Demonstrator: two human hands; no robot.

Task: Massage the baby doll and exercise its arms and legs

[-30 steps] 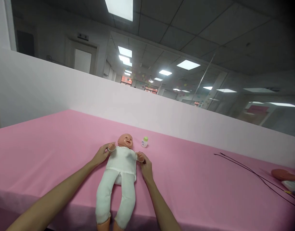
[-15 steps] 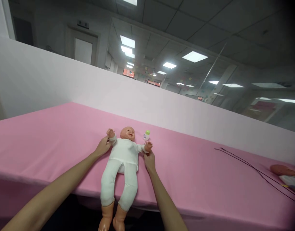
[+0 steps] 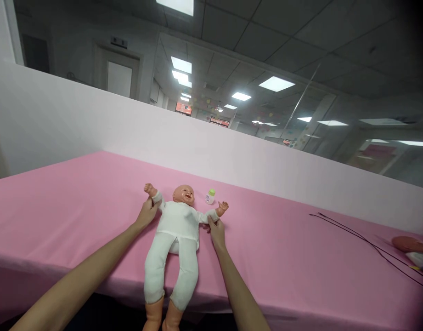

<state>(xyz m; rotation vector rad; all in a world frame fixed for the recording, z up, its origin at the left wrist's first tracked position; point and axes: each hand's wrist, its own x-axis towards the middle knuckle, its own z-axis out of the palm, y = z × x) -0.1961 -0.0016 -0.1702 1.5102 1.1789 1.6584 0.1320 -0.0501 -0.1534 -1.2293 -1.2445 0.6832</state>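
Note:
A baby doll (image 3: 177, 232) in a white one-piece suit lies on its back on the pink table (image 3: 76, 207), feet hanging over the near edge. My left hand (image 3: 146, 214) is closed on the doll's sleeve just below its raised right arm. At the doll's other arm, my right hand (image 3: 216, 228) pinches the white sleeve near the wrist. Both doll arms are spread outward. A small white bottle with a green cap (image 3: 210, 196) stands just beyond the doll's head.
A white partition wall (image 3: 232, 161) runs along the table's far edge. Thin black cables (image 3: 363, 241) lie on the right of the table. Part of another doll (image 3: 413, 250) shows at the right edge.
The doll's arms have been drawn from its chest outward and upward by my hands. The view has shifted so the doll's feet show over the table edge.

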